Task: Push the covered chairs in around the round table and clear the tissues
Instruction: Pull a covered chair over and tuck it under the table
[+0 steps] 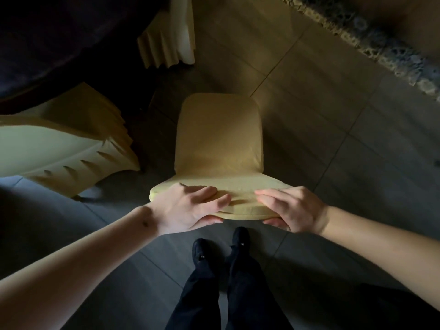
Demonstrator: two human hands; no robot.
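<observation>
Your left hand [188, 208] and right hand [289, 209] both grip the top edge of the covered chair [219, 144] — fingers over the front, thumbs curled behind. The chair stands on the tiled floor [333, 151], facing away from you and well apart from the dark table [47, 39] at upper left. Two more covered chairs [62, 148] sit nearer the table's edge. This one looks not yet pushed in — no tissues are visible, so that part can't be judged.
</observation>
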